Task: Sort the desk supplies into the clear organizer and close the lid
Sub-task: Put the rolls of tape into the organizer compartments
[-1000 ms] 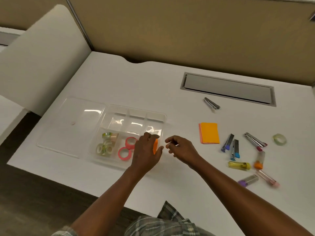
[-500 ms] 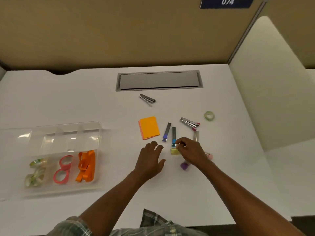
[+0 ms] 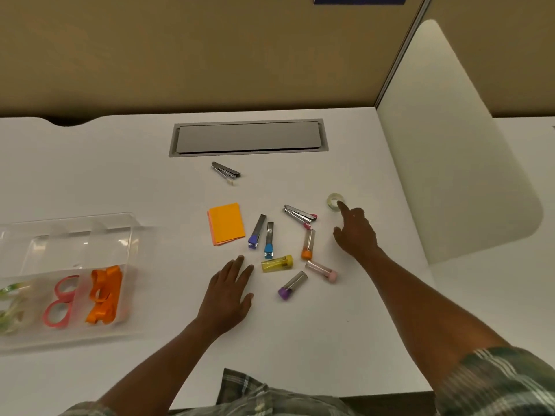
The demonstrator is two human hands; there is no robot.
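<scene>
At your far left sits the clear organizer point(image 3: 132, 232). It holds green tape rolls point(image 3: 10, 310) in its left slot, pink rolls point(image 3: 58, 306) in the next one and orange ribbon point(image 3: 103, 295) beside those. The slots at the back look bare.

Your left hand point(image 3: 226, 292) lies flat on the desk point(image 3: 90, 175). Its fingers are straight and close together, and it holds nothing. Just past it lie the orange sticky notes point(image 3: 225, 222) and a bunch of small staplers point(image 3: 268, 240) and tubes point(image 3: 307, 244).

Your right hand point(image 3: 356, 232) is farther out. Its pointing finger point(image 3: 343, 207) is straight and the tip touches the pale tape roll point(image 3: 332, 201). The other fingers are curled in and pinch nothing.

The roll lies flat, just past that fingertip, up and a little to the left of the hand. It is well apart from the organizer, with your left hand in between. So your right hand is much the nearer one. I think you should pick the roll up with it and carry it all the way left, to the slot with the other pale rolls.
</scene>
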